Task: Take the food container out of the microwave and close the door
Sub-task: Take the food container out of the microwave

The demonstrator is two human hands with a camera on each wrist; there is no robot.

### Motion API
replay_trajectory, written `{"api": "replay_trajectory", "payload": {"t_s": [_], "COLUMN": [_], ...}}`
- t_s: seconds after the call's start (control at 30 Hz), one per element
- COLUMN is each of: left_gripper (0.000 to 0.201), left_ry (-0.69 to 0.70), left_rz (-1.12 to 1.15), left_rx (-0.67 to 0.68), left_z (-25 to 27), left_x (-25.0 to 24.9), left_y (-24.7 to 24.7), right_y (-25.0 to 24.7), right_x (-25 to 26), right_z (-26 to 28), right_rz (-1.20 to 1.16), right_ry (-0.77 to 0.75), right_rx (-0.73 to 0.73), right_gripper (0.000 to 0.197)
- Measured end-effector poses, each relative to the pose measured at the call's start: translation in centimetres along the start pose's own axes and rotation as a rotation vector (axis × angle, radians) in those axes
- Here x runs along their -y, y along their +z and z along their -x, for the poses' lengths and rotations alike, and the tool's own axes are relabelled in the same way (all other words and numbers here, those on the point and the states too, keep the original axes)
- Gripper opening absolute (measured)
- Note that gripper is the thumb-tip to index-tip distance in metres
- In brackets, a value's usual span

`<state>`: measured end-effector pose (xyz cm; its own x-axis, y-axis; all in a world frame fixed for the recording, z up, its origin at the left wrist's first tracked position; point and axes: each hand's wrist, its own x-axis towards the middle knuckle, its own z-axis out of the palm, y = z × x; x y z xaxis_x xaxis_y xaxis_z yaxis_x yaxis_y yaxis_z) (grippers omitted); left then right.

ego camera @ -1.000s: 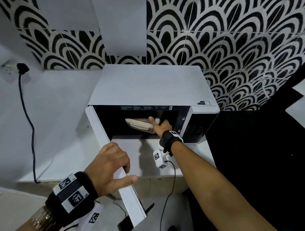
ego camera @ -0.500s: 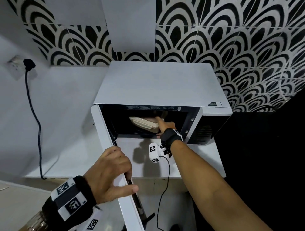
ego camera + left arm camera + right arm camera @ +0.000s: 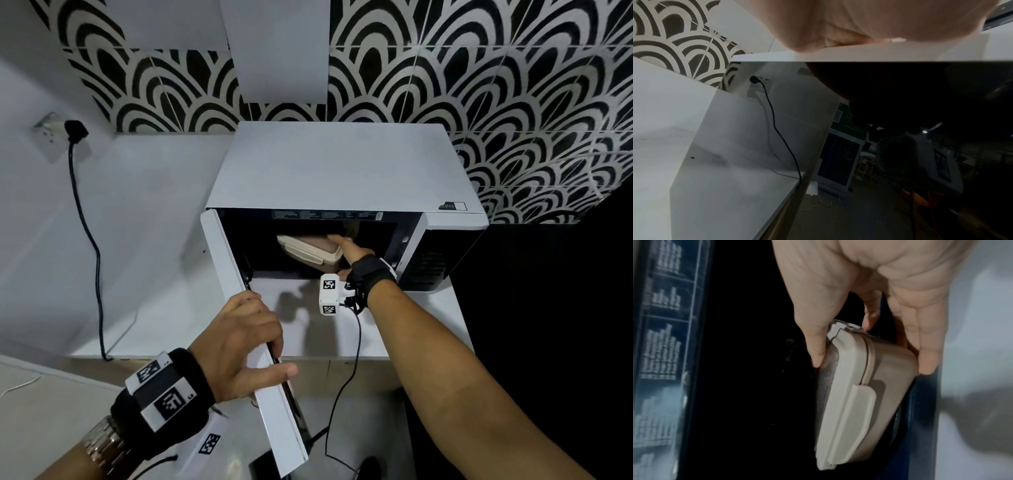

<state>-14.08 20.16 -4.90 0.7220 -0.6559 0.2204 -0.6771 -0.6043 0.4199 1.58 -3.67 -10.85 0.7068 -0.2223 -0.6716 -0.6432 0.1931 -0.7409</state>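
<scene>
At the far left, a black cord [image 3: 85, 222] hangs from a wall socket [image 3: 51, 135] to the counter [image 3: 144, 291]. Nearer, the left hand [image 3: 239, 346] grips the top edge of the open door [image 3: 246, 329], fingers curled over it. To the right, inside the microwave [image 3: 335, 171], the right hand [image 3: 869, 305] grasps the beige food container [image 3: 859, 386], thumb on the lid, fingers under the base. The container is tilted and not yet out. I think it may knock the cavity frame or slip, because only one end is held.
</scene>
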Motion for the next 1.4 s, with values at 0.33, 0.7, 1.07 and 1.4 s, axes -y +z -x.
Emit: {"api": "replay_trajectory", "payload": {"t_s": [0.33, 0.7, 1.07, 1.4], "left_gripper": [0.045, 0.045, 0.046, 0.059], "left_ry": [0.035, 0.050, 0.088, 0.032], "left_rz": [-0.030, -0.042, -0.053, -0.146], "left_rx": [-0.017, -0.023, 0.001, 0.004], "left_z": [0.1, 0.3, -0.4, -2.5], "left_x": [0.2, 0.3, 0.1, -1.1], "left_y": [0.2, 0.3, 0.5, 1.0], "right_y": [-0.7, -2.7, -8.7, -12.3], "right_x": [-4.6, -7.7, -5.8, 0.6], "right_z": [-0.7, 1.4, 9.4, 17.5], "right_rz": [-0.182, -0.163, -0.088, -0.063], "right_ry": [0.006, -0.041, -0.179, -0.341], "right_rx": [0.020, 0.177, 0.292, 0.381], "right_gripper": [0.081, 0.094, 0.044, 0.057]}}
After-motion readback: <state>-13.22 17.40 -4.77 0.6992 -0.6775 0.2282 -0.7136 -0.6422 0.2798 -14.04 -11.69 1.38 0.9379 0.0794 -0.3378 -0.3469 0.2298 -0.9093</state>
